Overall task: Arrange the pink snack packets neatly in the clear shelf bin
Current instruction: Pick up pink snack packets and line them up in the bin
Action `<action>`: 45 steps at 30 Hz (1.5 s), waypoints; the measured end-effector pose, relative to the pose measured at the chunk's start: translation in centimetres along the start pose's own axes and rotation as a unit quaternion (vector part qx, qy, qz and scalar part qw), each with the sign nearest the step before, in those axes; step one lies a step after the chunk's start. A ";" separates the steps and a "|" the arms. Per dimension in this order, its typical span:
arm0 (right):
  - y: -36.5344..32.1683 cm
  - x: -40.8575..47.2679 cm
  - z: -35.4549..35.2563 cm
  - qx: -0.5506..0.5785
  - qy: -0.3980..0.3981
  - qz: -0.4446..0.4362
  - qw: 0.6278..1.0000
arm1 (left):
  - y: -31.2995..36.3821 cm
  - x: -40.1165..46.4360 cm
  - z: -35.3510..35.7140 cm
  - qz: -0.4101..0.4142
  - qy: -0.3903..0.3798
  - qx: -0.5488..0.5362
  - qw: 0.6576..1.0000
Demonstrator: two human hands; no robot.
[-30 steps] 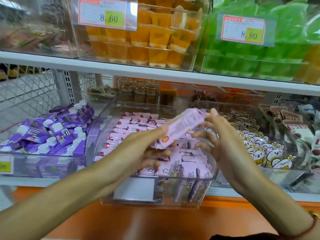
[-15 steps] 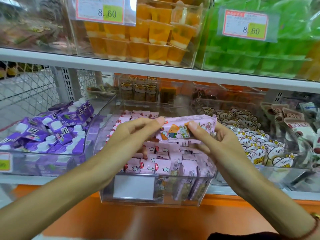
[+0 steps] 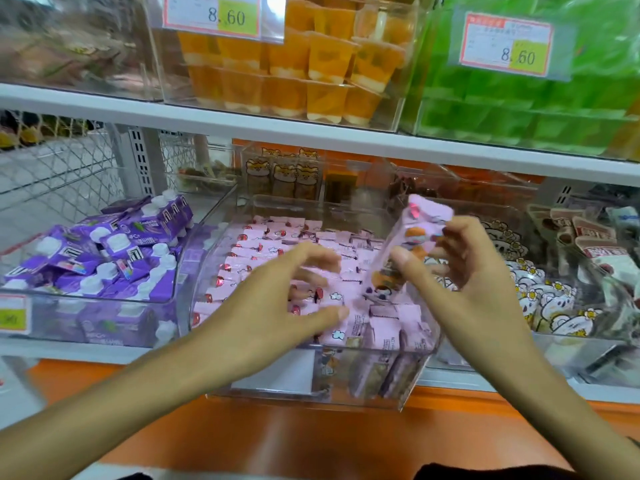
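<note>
From the head view, the right hand pinches one pink snack packet upright above the clear shelf bin, likely turning it to match the rows, while the left hand, fingers spread and holding nothing, hovers over the packed packets just beside it.

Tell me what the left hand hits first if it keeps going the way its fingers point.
Likely the pink packet held upright by the right hand; the left hand points right toward it, though depth is unclear.
</note>
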State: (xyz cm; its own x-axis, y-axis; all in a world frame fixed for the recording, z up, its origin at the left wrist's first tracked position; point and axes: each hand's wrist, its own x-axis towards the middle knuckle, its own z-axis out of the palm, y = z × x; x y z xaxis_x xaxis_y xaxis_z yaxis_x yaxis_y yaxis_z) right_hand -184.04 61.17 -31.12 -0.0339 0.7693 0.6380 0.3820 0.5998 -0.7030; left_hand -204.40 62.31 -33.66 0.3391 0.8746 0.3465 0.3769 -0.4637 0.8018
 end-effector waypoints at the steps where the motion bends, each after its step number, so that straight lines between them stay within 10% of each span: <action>1: 0.2 0.0 0.1 0.079 -0.008 0.049 0.996 | -0.4 -0.3 0.0 -0.001 -0.022 0.077 0.997; 6: 1.4 -0.8 0.8 0.137 -0.072 0.146 0.977 | -0.8 -0.6 -0.4 0.056 -0.070 0.285 0.954; 17: 1.3 -0.8 -1.4 -0.075 -0.142 0.064 0.985 | -1.0 0.2 -0.6 -0.001 -0.069 0.256 0.964; 26: 1.4 -2.0 0.1 -0.312 -0.283 -0.079 0.904 | -1.2 0.1 -0.5 0.005 -0.064 0.252 0.966; 36: 1.5 -1.3 0.5 -0.301 -0.316 -0.042 0.899 | -0.6 -0.1 -0.4 0.033 -0.025 0.265 0.963; 40: 1.7 0.1 -0.3 -0.270 -0.214 -0.013 0.939 | -0.5 -0.4 -0.6 0.054 -0.046 0.264 0.962; 45: 1.8 1.6 0.8 -0.380 -0.281 -0.006 0.881 | 0.1 -0.3 -0.7 0.086 -0.120 0.283 0.948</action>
State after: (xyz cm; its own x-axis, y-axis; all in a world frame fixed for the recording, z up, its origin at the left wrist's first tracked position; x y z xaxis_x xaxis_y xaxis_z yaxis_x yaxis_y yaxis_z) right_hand -184.09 63.66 -31.65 -0.4130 0.8790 0.2383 0.8792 0.4530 -0.1475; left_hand -205.11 62.06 -33.33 0.5984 0.7534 0.2727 0.6771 -0.6575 0.3307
